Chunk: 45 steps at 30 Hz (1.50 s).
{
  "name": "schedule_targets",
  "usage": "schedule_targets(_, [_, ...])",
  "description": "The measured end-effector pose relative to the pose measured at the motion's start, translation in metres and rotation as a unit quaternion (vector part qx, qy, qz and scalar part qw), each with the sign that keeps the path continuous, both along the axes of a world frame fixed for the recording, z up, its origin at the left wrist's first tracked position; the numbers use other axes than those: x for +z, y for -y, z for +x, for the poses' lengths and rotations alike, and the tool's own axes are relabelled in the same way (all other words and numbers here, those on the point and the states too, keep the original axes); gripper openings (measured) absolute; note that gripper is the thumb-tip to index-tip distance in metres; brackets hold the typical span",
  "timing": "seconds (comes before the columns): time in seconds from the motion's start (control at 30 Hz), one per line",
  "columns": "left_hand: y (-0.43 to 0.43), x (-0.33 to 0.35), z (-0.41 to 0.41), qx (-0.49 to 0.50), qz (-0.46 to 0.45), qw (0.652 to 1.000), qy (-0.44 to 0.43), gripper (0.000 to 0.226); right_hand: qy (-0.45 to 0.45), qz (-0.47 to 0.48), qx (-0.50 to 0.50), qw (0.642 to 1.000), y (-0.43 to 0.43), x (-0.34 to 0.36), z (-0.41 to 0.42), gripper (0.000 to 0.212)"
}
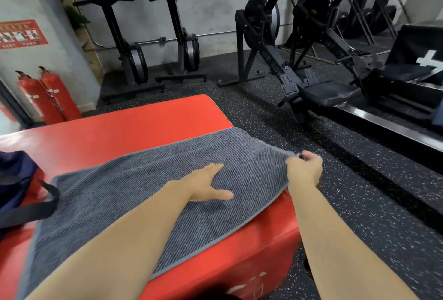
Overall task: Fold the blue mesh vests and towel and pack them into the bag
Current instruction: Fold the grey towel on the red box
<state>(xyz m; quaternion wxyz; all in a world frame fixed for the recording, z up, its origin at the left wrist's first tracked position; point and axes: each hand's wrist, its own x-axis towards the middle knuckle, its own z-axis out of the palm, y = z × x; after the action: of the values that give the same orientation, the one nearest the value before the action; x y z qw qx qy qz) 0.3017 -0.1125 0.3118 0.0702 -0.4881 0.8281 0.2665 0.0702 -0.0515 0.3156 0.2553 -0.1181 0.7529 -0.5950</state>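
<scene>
A grey ribbed towel point(134, 194) lies spread over the red padded box point(143, 122). Its right end hangs past the box's right edge. My left hand point(208, 186) rests flat on the towel's right half, fingers apart. At the towel's far right corner my right hand point(305, 168) pinches the cloth and holds it taut beyond the box edge. A dark navy bag point(16, 184) with a black strap sits at the left edge, touching the towel's left end. No blue mesh vests are in view.
Black speckled rubber floor point(359, 216) runs to the right of the box. Rowing machines point(311, 79) stand ahead and to the right, and others are stored upright against the wall. Two red fire extinguishers point(48, 98) stand at the back left.
</scene>
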Motion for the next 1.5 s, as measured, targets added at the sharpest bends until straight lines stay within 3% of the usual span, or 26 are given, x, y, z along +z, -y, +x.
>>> schedule_targets(0.07, [-0.001,0.010,0.020,0.049,-0.012,0.997,-0.056,0.091,-0.098,-0.029,0.060,0.993,0.002,0.025,0.023,0.030])
schedule_targets(0.13, [0.001,0.020,0.046,0.082,-0.044,0.993,-0.066,0.077,-0.238,-0.039,0.161,0.957,0.003,0.047,0.056,0.020])
schedule_targets(0.2, [0.002,0.027,0.073,0.122,-0.077,0.987,-0.070,0.063,-0.329,-0.057,0.297,0.895,0.001,0.060,0.098,0.019])
schedule_targets(0.27, [0.002,0.029,0.102,0.169,-0.122,0.976,-0.070,0.050,-0.377,-0.049,0.445,0.811,-0.005,0.057,0.143,0.024])
schedule_targets(0.37, [-0.003,0.025,0.148,0.237,-0.140,0.959,-0.070,0.041,-0.434,0.041,0.582,0.687,-0.025,0.034,0.188,0.027])
schedule_targets(0.43, [-0.009,0.019,0.175,0.266,-0.128,0.954,-0.062,0.041,-0.428,0.094,0.620,0.650,-0.035,0.017,0.194,0.029])
schedule_targets(0.63, [-0.001,0.001,0.199,0.280,-0.137,0.947,-0.081,0.037,-0.366,0.127,0.633,0.670,-0.044,0.003,0.187,0.023])
schedule_targets(0.77, [0.015,0.014,0.164,0.182,-0.177,0.964,-0.079,0.046,-0.423,0.138,0.614,0.652,-0.042,0.000,0.189,0.057])
schedule_targets(0.9, [0.033,0.019,0.124,-0.024,-0.212,0.971,0.106,0.064,-0.554,0.111,0.582,0.585,-0.040,-0.010,0.200,0.059])
schedule_targets(1.0, [0.045,0.014,0.116,-0.075,-0.254,0.947,0.182,0.045,-0.574,0.058,0.555,0.599,-0.036,-0.023,0.203,0.052])
schedule_targets(1.1, [0.055,0.013,0.121,-0.024,-0.282,0.951,0.126,0.022,-0.538,0.038,0.543,0.644,-0.034,-0.024,0.200,0.044])
schedule_targets(1.17, [0.062,0.021,0.127,0.110,-0.252,0.961,-0.033,0.023,-0.512,0.044,0.534,0.671,-0.033,-0.013,0.195,0.030])
schedule_targets(1.23, [0.073,0.041,0.138,0.252,-0.237,0.917,-0.197,0.038,-0.494,0.013,0.511,0.703,-0.035,0.006,0.190,0.031])
schedule_targets(1.3, [0.080,0.064,0.159,0.323,-0.237,0.880,-0.255,0.047,-0.481,-0.025,0.516,0.709,-0.043,0.031,0.196,0.035])
schedule_targets(1.43, [0.067,0.075,0.223,0.334,-0.226,0.908,-0.109,0.047,-0.482,-0.064,0.588,0.646,-0.072,0.055,0.248,0.040])
schedule_targets(1.5, [0.049,0.063,0.256,0.335,-0.214,0.917,-0.027,0.048,-0.476,-0.052,0.627,0.614,-0.082,0.043,0.276,0.029])
